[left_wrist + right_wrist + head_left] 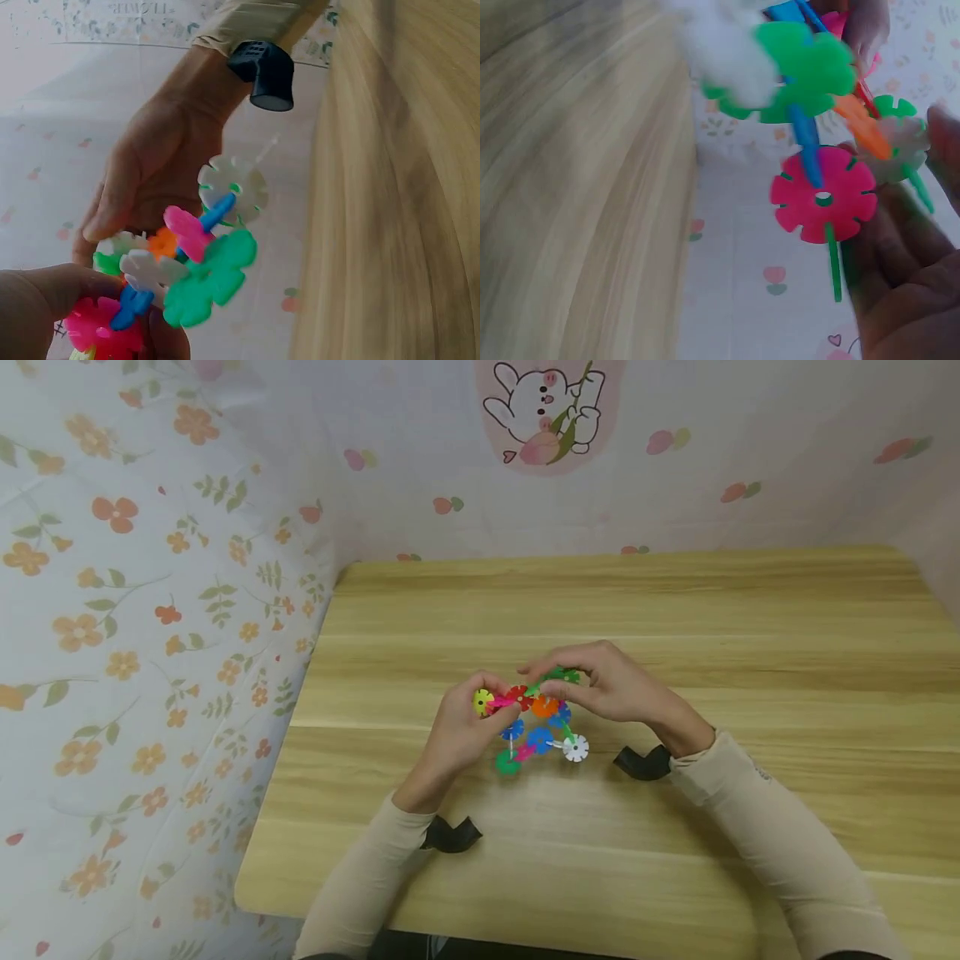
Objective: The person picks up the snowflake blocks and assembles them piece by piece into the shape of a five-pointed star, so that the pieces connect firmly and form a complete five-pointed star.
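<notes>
Interlocking plastic snowflake discs (540, 741) in many colours are joined into a ring-like chain, held up between both hands. My left hand (467, 727) pinches the chain at its left side, by a pink disc (94, 322) and a red disc (519, 697). At the upper right, my right hand (611, 681) has thumb and fingers around a whitish disc (900, 150) with green ones slotted to it. A green disc (507, 762) and a white disc (575, 748) form the lower corners. The fingers partly hide the gripped pieces.
Beneath the hands is a wood-grain table (750, 635). A patterned cloth (420, 460) hangs behind it and along the left. Black wrist-worn camera mounts (452, 835) show under both forearms. The table's front edge lies close to the body.
</notes>
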`<state>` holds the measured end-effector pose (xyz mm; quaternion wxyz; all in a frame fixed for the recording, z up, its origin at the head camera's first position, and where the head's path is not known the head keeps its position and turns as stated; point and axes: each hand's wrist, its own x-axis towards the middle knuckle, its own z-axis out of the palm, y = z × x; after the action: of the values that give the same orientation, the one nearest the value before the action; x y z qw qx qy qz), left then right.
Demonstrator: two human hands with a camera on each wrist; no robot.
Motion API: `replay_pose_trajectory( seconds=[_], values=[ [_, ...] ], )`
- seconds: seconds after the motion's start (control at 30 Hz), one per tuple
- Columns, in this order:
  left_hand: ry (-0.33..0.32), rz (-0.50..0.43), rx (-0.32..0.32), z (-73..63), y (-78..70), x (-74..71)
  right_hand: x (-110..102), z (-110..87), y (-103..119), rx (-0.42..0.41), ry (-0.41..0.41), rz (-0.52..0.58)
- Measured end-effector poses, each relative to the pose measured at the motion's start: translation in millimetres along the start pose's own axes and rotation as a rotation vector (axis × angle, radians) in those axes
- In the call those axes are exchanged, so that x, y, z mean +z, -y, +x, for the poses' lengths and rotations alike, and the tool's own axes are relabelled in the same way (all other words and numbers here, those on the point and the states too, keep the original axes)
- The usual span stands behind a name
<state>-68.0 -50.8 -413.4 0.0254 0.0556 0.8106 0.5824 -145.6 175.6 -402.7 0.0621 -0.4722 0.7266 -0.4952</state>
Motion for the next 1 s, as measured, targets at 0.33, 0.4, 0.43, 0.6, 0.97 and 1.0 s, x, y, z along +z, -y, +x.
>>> replay_pose_trajectory(
  seconds=[0.33,0.4,0.43,0.6,0.97,1.0],
  values=[
    [-0.015,-0.245,-0.090,0.8,4.9,-6.3,3,-14.1,-12,0.302,-0.132,0.305],
    [-0.032,-0.253,-0.088,1.1,5.4,-5.7,6,-16.5,-12,0.336,-0.108,0.362],
    [-0.037,-0.259,-0.086,1.3,5.9,-5.2,8,-17.3,-12,0.340,-0.103,0.392],
    [-0.020,-0.236,-0.081,0.9,8.7,-4.6,13,-21.2,-7,0.313,-0.137,0.445],
    [0.191,0.278,0.168,0.2,-8.8,-10.5,18,-26.6,-3,0.205,-0.089,0.396],
    [0.212,0.300,0.192,0.7,-10.4,-9.4,19,-26.7,-2,0.191,-0.082,0.397]
  ],
)
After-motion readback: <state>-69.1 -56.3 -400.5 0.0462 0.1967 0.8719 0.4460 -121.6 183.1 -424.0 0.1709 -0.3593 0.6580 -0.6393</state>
